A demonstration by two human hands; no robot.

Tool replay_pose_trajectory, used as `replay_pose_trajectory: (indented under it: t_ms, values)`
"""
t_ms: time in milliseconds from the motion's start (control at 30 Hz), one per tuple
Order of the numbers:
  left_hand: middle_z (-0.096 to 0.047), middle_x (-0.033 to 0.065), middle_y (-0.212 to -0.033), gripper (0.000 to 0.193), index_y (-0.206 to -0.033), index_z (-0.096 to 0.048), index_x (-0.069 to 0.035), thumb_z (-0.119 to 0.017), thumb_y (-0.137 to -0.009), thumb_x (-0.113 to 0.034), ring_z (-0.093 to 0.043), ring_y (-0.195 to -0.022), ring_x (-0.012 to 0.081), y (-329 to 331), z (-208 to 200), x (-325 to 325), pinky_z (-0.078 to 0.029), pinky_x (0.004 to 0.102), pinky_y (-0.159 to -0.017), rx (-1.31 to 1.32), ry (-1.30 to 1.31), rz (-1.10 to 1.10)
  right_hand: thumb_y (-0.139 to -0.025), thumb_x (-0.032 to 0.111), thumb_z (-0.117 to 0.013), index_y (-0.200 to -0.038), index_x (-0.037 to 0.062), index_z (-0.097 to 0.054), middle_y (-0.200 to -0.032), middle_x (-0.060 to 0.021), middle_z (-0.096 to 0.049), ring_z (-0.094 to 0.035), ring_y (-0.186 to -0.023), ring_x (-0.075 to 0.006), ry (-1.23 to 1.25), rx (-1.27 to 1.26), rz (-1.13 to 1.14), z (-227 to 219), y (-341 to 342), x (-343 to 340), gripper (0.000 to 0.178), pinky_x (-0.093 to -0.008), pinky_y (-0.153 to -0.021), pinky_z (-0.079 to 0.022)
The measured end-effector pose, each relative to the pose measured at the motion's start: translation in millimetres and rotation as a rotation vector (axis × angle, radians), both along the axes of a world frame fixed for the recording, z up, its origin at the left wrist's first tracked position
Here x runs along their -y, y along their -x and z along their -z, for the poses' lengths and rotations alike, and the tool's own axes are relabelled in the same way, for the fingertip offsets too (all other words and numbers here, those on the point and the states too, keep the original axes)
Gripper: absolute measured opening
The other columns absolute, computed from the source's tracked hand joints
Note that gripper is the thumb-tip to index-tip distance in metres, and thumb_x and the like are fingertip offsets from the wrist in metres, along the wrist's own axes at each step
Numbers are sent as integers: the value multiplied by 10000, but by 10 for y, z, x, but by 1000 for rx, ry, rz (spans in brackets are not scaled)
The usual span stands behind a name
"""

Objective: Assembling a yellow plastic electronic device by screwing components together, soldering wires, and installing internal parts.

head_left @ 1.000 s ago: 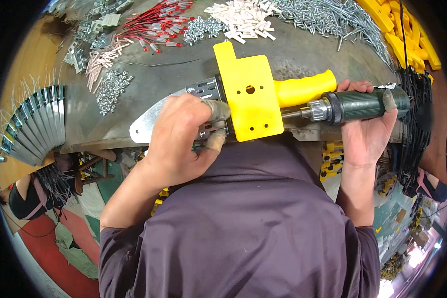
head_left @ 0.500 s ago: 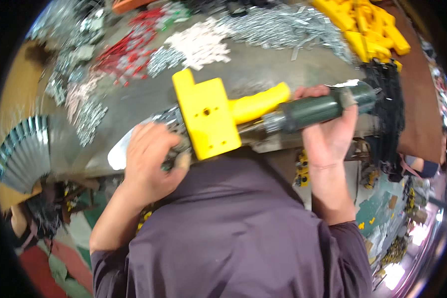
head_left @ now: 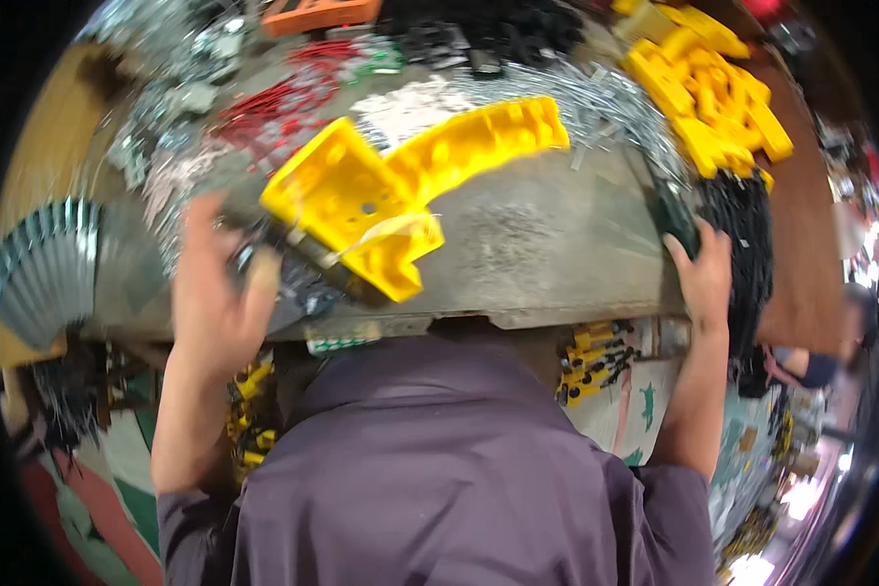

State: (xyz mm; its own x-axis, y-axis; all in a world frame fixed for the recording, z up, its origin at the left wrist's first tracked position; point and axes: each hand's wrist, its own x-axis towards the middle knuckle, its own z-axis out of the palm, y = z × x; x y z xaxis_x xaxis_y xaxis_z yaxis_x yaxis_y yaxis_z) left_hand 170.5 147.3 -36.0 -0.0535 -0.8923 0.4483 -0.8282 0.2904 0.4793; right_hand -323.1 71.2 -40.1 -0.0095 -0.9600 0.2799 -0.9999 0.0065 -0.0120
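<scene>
A yellow plastic tool housing with a curved handle (head_left: 347,181) is at the middle-left of the bench, its ribbed hollow side showing. A dark strip runs along its lower left edge; whether the housing rests on the bench or is tilted above it, I cannot tell. Left of it, my left hand (head_left: 210,293) is smeared by motion, thumb and fingers apart, next to some dark metallic parts (head_left: 308,293). At the right of the bench, my right hand (head_left: 705,273) has its thumb and fingers round the end of a dark green power screwdriver (head_left: 674,217).
Piles of silver metal pieces (head_left: 606,103), white pieces (head_left: 410,107) and red pieces (head_left: 273,103) lie along the back. Yellow housings (head_left: 703,88) are heaped at the back right, above black strips (head_left: 737,244). Fanned metal blades (head_left: 54,269) lie at the left.
The screwdriver has moved from the housing to the bench's right side with my right hand. The housing has turned over to show its hollow side. My left hand has shifted left, away from it.
</scene>
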Motion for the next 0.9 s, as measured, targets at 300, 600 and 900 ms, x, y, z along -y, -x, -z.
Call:
replay_pose_trajectory:
  t_ms: [300,600,900]
  values:
    - [-571,184,-781,324,-1060,-459,-37,-573,-766,-111,-569,-741,384,86,58,275,-430,447,-650,-23,-284,232,-810,48,-632,-1056,-7,-568,-1012,-114,-589,-564,-970,-234,68,648,-616,-109,-1359,2,260,-335,-892,-426]
    - [-574,134,-1029,501,-1124,-436,-24,-700,-699,-44,-508,-1061,328,536,108,239,-446,396,-838,-72,-188,68,-713,-100,-614,-1047,-6,-530,-959,-127,-575,-562,-928,-287,-174,699,-1095,-189,-2519,153,357,-345,-827,-450]
    - [-609,147,-899,507,-1136,-418,-18,-650,-689,42,-630,-805,314,513,235,266,-500,396,-671,-356,-82,177,-671,-140,-601,-1040,16,-480,-926,-146,-532,-537,-842,-272,-174,797,-1290,-51,-2503,205,419,-346,-736,-457]
